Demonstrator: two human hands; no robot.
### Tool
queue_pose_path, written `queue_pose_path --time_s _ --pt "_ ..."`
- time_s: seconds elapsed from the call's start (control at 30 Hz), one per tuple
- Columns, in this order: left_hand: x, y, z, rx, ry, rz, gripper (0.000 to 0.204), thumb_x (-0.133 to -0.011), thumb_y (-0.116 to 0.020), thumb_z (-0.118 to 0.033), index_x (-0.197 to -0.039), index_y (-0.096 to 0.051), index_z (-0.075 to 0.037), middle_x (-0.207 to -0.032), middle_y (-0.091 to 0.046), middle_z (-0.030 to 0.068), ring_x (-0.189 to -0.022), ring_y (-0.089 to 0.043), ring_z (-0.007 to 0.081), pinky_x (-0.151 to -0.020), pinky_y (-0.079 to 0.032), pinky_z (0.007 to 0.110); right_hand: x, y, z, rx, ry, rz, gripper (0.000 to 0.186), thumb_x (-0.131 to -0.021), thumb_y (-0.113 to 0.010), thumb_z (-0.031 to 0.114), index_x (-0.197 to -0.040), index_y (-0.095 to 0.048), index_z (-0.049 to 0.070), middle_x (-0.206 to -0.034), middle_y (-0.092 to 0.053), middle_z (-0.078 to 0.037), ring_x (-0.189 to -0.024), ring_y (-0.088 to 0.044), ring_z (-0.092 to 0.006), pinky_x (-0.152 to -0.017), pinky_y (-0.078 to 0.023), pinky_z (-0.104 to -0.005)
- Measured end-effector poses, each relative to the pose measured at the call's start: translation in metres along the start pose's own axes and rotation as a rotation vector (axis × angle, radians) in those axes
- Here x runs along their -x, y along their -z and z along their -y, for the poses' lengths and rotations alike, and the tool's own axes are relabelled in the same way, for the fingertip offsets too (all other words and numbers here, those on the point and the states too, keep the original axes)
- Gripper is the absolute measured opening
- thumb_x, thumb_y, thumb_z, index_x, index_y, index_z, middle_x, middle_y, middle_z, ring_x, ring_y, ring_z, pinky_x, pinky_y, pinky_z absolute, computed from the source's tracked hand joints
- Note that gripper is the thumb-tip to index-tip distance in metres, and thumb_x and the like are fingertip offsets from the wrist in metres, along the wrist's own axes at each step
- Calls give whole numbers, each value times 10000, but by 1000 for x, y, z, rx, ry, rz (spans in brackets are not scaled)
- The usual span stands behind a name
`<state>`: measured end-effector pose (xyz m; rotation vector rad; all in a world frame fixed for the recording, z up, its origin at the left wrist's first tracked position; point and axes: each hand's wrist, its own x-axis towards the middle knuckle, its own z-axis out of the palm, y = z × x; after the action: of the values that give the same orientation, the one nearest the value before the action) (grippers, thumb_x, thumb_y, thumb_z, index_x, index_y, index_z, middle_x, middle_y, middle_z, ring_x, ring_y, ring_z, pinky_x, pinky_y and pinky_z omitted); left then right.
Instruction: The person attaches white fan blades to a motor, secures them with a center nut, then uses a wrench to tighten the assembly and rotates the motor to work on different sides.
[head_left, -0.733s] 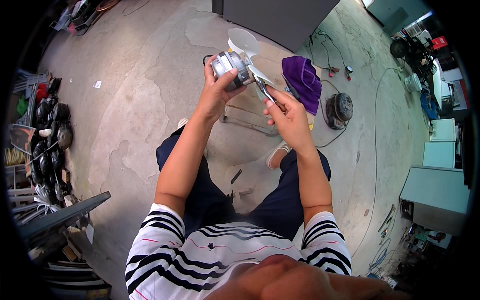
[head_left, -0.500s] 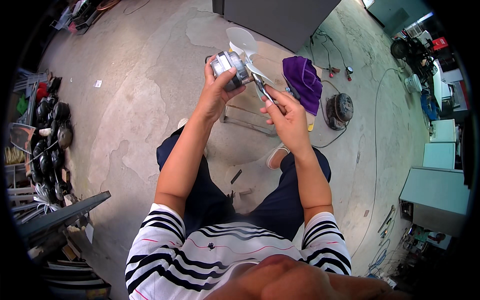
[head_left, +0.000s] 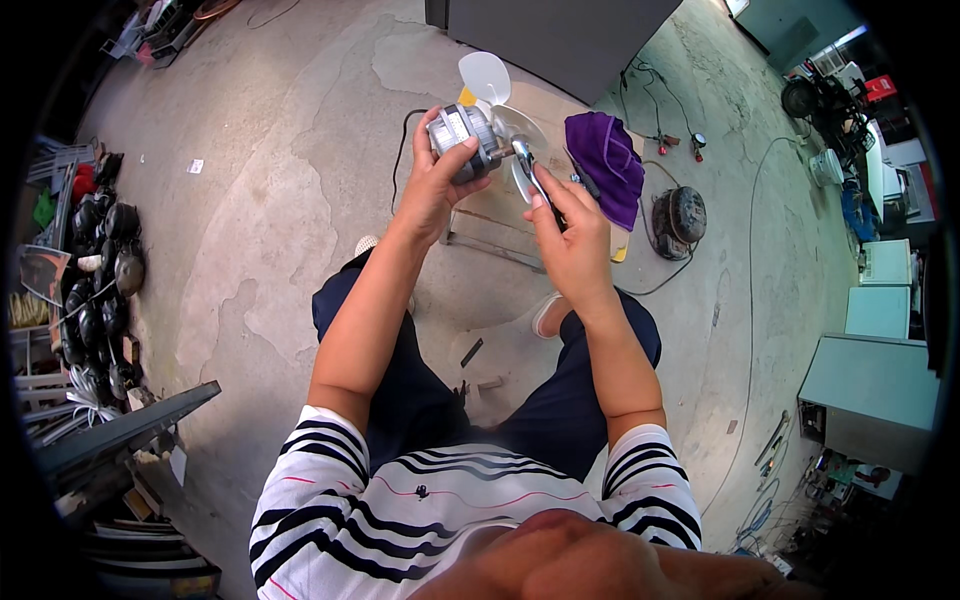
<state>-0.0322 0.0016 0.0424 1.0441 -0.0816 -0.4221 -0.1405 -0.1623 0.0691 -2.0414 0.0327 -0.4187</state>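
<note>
A small silver electric fan motor (head_left: pixel 460 137) is gripped in my left hand (head_left: pixel 428 198), thumb across its near side and fingers round the far side. White fan blades (head_left: pixel 486 78) fan out from the motor's right end. My right hand (head_left: pixel 580 245) is closed round a silver-headed hand tool (head_left: pixel 521 150) with a dark handle; its exact kind I cannot make out. The tool's head reaches the fan's hub; whether it grips anything there is unclear. Both hands are above a low metal-framed stool (head_left: pixel 492 240).
A purple cloth item (head_left: pixel 603 165) lies on the stool's right side. Right of it, a black round compressor (head_left: pixel 682 218) stands on the floor, with a gauge (head_left: pixel 698 141) beyond. A large grey cabinet (head_left: pixel 560 40) is ahead. Dark compressors (head_left: pixel 112 240) are piled at left.
The fan blades have turned about the hub. My right hand has shifted slightly and the tool's head now sits up against the hub. My left hand still holds the motor.
</note>
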Motion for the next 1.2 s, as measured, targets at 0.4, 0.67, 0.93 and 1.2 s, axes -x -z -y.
queue_pose_path --time_s 0.4,0.67,0.93,1.2 --pt "-2 2 10 -189 -60 -55 806 -982 -627 -406 -1592 -133 -223 -1459 -411 168 -1194 -594 269 -854 -584 404 -1 20 -1 -268 -284 276 488 -1004 -565 120 -1485 -511 56 -1051 -581 -40 -796 -624 -98 -654 -542 -249" --pt "0 -2 8 -250 -150 -38 761 -969 -647 -435 -1525 -197 -176 -1423 -420 193 -1204 -593 296 -915 -589 418 -3 26 -2 -268 -437 369 495 -1041 -535 140 -1529 -466 104 -993 -598 28 -761 -524 -39 -605 -450 -196" --pt "-6 -5 13 -217 -232 -82 744 -959 -669 -426 -1492 -221 -164 -1391 -430 197 -1166 -611 286 -903 -601 426 2 9 -5 -113 -174 106 369 -999 -573 120 -1343 -625 -1 -934 -699 -75 -668 -560 -95 -611 -468 -269" --pt "-10 -2 22 -217 -283 -101 735 -947 -705 -431 -1451 -252 -145 -1351 -444 190 -1165 -581 268 -871 -587 404 0 14 -5 -93 -203 175 374 -980 -586 84 -1342 -626 -2 -939 -709 -112 -689 -584 -120 -635 -479 -289"
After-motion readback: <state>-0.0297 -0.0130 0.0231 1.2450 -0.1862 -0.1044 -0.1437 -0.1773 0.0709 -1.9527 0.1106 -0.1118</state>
